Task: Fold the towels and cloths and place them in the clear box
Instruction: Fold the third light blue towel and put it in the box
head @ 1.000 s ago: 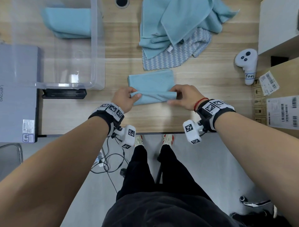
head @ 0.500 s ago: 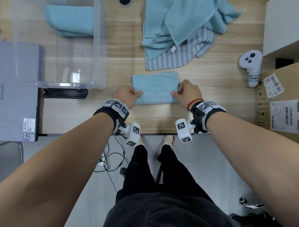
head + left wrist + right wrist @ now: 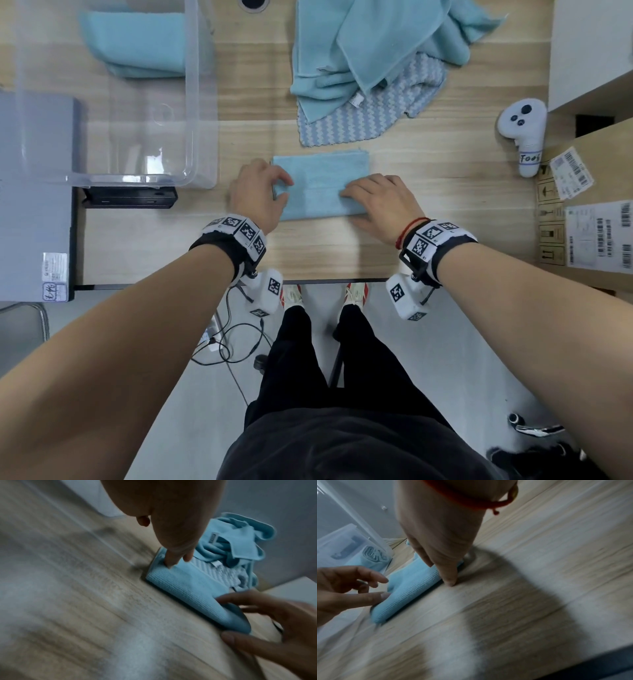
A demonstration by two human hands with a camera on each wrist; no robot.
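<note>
A light blue cloth (image 3: pixel 322 181), folded into a flat rectangle, lies on the wooden table just right of the clear box (image 3: pixel 193 102). My left hand (image 3: pixel 282 188) touches its left end with loosely spread fingertips (image 3: pixel 169 563). My right hand (image 3: pixel 349 195) lies flat on its right part, fingers straight and the thumb on the table by the near edge. In the right wrist view the cloth (image 3: pixel 412 592) runs between both hands. A folded blue towel (image 3: pixel 137 48) sits in the box. Behind the cloth, a crumpled blue towel pile (image 3: pixel 370 51) lies over a striped cloth (image 3: pixel 359 120).
A grey laptop (image 3: pixel 34 192) and a black device (image 3: pixel 130 198) sit left of and below the box. A white controller (image 3: pixel 522 133) and labelled cardboard boxes (image 3: pixel 589 212) stand at the right. The table's front edge (image 3: pixel 308 279) runs close behind my wrists.
Both hands carried the cloth's near edge over to the far side and let it go. The right hand now lies flat on the folded cloth; the left hand only touches its end.
</note>
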